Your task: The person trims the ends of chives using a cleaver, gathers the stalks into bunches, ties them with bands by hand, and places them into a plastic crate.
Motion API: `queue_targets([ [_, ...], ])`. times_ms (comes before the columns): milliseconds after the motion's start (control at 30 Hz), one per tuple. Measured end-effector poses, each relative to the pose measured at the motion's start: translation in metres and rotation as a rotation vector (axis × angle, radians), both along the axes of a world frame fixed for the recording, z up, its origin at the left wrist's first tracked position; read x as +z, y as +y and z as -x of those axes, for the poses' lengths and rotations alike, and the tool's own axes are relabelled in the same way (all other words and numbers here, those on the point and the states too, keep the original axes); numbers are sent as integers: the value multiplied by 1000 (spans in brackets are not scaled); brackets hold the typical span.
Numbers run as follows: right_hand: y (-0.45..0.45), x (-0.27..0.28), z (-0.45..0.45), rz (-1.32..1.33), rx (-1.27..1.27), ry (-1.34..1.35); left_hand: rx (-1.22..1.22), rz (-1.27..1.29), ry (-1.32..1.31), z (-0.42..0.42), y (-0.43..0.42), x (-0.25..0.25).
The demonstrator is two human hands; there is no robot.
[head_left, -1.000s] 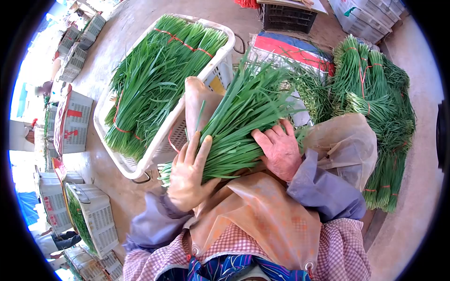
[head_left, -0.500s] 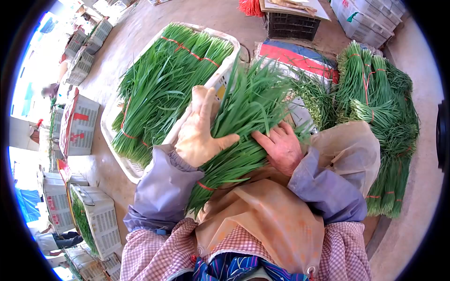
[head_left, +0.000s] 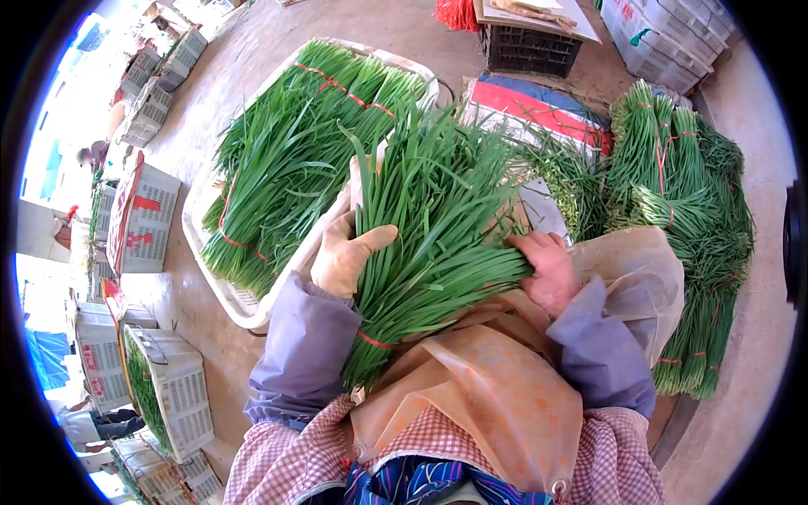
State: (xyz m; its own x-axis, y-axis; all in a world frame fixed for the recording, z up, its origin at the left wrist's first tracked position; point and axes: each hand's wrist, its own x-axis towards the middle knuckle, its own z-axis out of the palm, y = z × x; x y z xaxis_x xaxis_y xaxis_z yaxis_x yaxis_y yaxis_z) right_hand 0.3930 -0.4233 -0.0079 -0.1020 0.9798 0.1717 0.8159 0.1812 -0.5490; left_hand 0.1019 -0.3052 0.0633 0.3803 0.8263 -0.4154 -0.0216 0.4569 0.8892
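A loose-leaved bundle of garlic chives (head_left: 429,227) lies across my lap, its lower end tied with a red band. My left hand (head_left: 343,257), in a pale glove, wraps the bundle's left side, thumb over the leaves and other fingers partly hidden behind. At the right edge, my bare right hand (head_left: 551,271) has its fingers curled onto the outer leaves; slight blur hides exactly how many it grips. Beside my left arm is a white plastic crate (head_left: 244,313) filled with banded chive bundles (head_left: 286,151).
More banded chives (head_left: 686,210) are stacked on the right. Loose trimmings (head_left: 568,189) lie ahead near a red, white and blue sack (head_left: 539,109). A black crate (head_left: 530,52) stands beyond. White crates (head_left: 145,223) line the left, and a tan apron (head_left: 480,370) covers my lap.
My left hand has gone from spread over the leaves to gripping the bundle's left side, lower down. My right hand has moved right, to the bundle's edge, and the leaves have fanned out.
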Motion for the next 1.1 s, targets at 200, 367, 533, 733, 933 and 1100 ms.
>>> queue_targets([
  [200,5,80,4,-394,-117,127,77,-178,-20,0,-6,-13],
  [367,29,68,85,-531,355,-26,72,-238,-24,-3,-10,-14],
  [533,23,26,110,-464,328,11,124,-35,-43,8,-9,-10],
  [733,17,25,104,-357,262,195,205,-75,-56,7,-9,-24],
  [933,37,45,101,-69,-70,803,185,-64,-52,6,-13,-17],
  [1100,69,56,84,267,-37,939,179,-46,-63,4,-15,-17],
])
